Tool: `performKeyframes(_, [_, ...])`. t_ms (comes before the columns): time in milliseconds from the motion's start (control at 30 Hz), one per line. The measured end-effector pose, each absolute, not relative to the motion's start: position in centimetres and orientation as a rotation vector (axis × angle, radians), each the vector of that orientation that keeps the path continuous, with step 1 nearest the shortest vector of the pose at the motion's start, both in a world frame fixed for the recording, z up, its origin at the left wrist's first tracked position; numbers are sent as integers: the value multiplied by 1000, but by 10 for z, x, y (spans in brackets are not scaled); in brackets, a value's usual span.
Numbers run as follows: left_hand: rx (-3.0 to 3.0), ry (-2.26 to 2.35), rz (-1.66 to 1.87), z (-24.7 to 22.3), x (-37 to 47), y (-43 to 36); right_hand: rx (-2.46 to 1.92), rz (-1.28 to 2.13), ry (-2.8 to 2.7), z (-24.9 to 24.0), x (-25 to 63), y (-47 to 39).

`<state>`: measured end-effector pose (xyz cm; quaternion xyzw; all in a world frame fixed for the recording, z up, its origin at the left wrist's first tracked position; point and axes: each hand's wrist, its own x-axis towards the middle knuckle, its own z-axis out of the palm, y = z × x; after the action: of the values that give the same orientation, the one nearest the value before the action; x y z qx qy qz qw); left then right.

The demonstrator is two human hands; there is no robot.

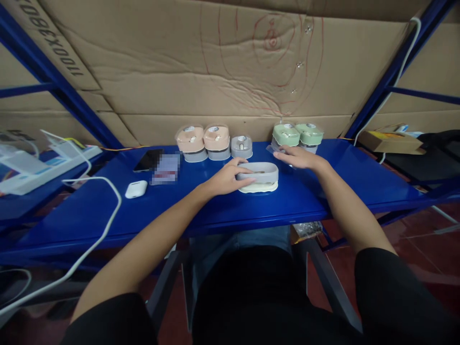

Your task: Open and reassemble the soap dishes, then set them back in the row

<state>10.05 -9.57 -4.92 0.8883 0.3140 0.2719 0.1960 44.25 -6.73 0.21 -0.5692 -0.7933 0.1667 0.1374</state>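
A grey oval container [266, 178] stands on a cream scalloped base [259, 187] near the table's front. My left hand [232, 177] grips the container's left end, thumb and fingers around its wall. My right hand [296, 157] reaches over the table to the right, fingers extended, touching or just above a clear plastic piece [287, 164]; its exact hold is unclear. Behind it sit two green-topped boxes [286, 134] [309, 134]. Two peach-topped boxes [191, 140] [216, 139] and a small grey box [241, 146] stand at the back, left of centre.
On the blue table [201, 211], a white earbud case [136, 189], a dark phone [148, 160] and a blurred packet [166, 168] lie to the left. White cable [111, 191] hangs across the left side. Cardboard [161, 62] walls the back; an open carton [393, 143] sits at right.
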Motion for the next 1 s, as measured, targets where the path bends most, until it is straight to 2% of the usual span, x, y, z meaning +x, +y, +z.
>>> performKeyframes(200, [2445, 1179, 854, -30, 71, -80, -1635, 430, -2407, -2, 449, -62])
performKeyframes(467, [2519, 1413, 384, -27, 49, -70, -1639, 342, -2494, -11, 446, -59])
performKeyframes(567, [2516, 1437, 414, -25, 52, -71, -1635, 332, -2511, -11, 446, -58])
performKeyframes(767, [2528, 1139, 785, -22, 75, -92, -1634, 277, -2464, -5, 446, -62])
performKeyframes(1000, [2530, 875, 642, -41, 110, -111, -1554, 133, -2213, 4, 447, -67])
